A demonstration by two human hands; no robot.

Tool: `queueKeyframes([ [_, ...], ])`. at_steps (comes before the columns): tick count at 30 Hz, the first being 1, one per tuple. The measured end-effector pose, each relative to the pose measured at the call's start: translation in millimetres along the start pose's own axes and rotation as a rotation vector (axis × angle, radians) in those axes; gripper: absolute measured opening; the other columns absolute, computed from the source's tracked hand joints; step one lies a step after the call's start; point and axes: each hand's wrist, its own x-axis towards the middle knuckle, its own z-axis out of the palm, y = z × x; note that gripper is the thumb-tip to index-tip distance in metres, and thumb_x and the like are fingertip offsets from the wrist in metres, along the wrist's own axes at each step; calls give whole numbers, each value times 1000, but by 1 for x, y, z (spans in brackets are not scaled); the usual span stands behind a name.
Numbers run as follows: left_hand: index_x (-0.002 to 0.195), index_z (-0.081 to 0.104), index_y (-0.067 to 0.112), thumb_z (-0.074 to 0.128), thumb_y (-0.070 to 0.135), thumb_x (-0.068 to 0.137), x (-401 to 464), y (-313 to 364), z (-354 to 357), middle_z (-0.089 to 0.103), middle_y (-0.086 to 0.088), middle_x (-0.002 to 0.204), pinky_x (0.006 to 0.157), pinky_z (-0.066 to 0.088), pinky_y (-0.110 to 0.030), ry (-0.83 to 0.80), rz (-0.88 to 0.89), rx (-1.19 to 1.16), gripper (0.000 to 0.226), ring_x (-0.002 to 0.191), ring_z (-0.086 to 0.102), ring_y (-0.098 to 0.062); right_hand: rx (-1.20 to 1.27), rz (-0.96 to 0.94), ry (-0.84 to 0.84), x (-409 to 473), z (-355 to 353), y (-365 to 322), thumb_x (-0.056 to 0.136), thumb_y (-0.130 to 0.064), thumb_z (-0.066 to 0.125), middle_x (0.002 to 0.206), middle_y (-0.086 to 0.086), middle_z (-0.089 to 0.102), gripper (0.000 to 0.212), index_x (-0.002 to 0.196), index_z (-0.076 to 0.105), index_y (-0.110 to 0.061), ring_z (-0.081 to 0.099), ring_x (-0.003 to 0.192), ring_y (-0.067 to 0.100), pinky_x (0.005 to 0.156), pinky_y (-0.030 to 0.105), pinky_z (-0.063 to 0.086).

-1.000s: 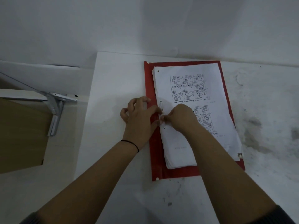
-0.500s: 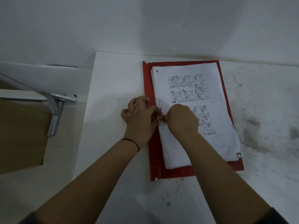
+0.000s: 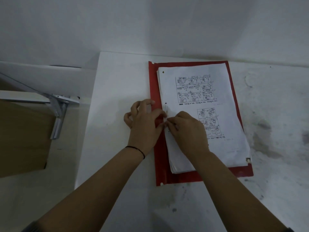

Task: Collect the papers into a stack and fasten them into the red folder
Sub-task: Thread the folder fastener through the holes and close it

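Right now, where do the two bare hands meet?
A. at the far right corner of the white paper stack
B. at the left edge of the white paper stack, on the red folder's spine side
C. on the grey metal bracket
B: the left hand and right hand meet fingertip to fingertip at the left edge of the white paper stack, beside the spine strip of the red folder.

The scene is dim, with a cold blue-grey tone and no strong light source visible. The white surface (image 3: pixel 117 84) is the brightest area and shows no glare. Soft shadows lie under both forearms, and a faint one falls on the wall (image 3: pixel 150 22) above. The printed drawings on the top sheet of the papers (image 3: pixel 200 91) are readable as pictures, but the text is too soft to read. The fingers (image 3: pixel 164 114) of both hands look slightly blurred where they meet. The wide lens bends straight lines near the edges, and the corners are darker.
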Motion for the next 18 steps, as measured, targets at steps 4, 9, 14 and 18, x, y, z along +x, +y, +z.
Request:
queueKeyframes([
  [4, 97, 66, 37, 68, 23, 76, -1, 0, 0, 43, 5, 133, 92, 8, -33, 8, 8, 3, 25, 130, 21, -21, -47, -79, -60, -8, -5, 3, 79, -26, 62, 82, 6, 61, 26, 97, 70, -10, 60, 51, 24, 41, 31, 48],
  [9, 96, 67, 35, 70, 24, 76, 0, 0, 0, 43, 4, 132, 93, 9, -36, 1, 13, 9, 23, 130, 21, -22, -21, -102, -77, -8, -4, 6, 80, -24, 61, 83, 8, 60, 28, 102, 69, -8, 61, 53, 26, 41, 34, 49],
  [14, 94, 66, 38, 71, 29, 75, 4, 1, -2, 40, 6, 130, 91, 7, -32, -35, -12, 2, 22, 129, 18, -18, -14, -118, -59, -8, -1, 9, 76, -17, 64, 80, 11, 59, 26, 99, 69, -5, 60, 51, 32, 39, 37, 48],
  [18, 91, 66, 37, 73, 28, 73, 7, 1, -1, 39, 7, 128, 101, 12, -45, -57, -22, -6, 22, 130, 18, -17, 6, -108, -48, -8, 2, 8, 73, -14, 67, 75, 10, 60, 24, 96, 69, -5, 60, 51, 30, 40, 33, 47],
])
